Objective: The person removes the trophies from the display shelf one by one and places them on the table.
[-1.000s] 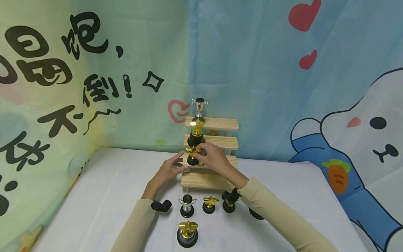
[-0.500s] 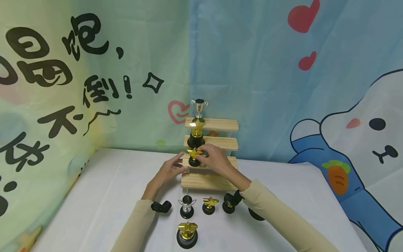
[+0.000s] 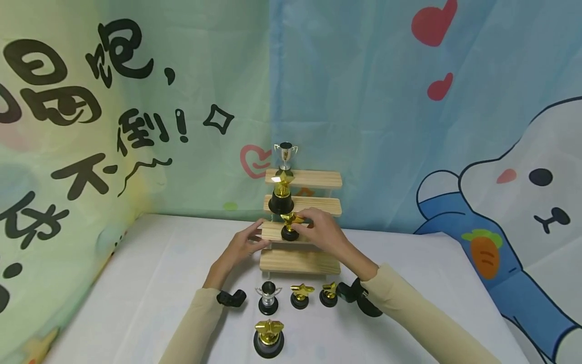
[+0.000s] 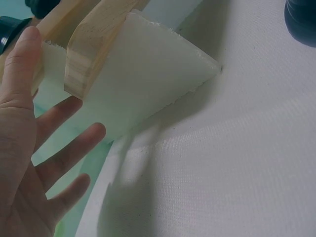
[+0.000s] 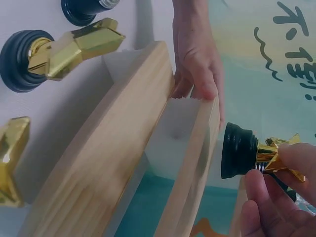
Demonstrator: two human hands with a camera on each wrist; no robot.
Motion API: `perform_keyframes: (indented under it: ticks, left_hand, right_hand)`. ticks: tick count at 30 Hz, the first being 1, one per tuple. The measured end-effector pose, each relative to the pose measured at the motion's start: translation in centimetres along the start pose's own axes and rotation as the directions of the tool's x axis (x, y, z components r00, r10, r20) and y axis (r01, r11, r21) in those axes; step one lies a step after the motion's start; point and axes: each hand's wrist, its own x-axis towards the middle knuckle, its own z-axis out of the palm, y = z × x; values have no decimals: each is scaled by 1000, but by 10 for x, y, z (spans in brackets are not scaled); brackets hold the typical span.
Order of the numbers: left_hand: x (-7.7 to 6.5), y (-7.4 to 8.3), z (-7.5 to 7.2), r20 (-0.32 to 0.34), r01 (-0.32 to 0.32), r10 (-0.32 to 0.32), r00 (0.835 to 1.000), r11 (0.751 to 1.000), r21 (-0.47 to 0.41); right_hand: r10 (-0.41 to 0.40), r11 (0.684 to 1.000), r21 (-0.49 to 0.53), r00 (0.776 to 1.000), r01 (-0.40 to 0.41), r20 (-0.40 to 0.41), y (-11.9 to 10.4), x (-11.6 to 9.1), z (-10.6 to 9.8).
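My right grip (image 3: 322,230) pinches the gold star trophy (image 3: 289,232) by its star, centre of the frame, at the second-lowest board (image 3: 271,231) of the wooden display stand (image 3: 300,261). Over the last second I've shifted it rightward, from the board's left end nearer the middle; whether its base touches wood I cannot tell. My left grip (image 3: 241,246) stays at that left end, fingers spread. I judge the trophy's spot isn't settled yet.
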Motion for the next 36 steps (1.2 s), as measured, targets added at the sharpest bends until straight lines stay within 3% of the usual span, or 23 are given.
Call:
perform_keyframes:
  ticks: [11,23,36]
  left_hand:
    - [-1,3,-1,1,-25,25,1000,1000,9]
    - [-2,2,-1,9,7,-7,1000,1000,11]
    - [-3,3,-2,13,-10,10,1000,1000,1]
  right_hand:
    - [-92,996,-13,996,92,-16,-9,-24,-10]
    - [-102,993,58,995,102,-7,-18,-60,-18]
    - [-125,991,46,992,126,-4,-21,-94,-20]
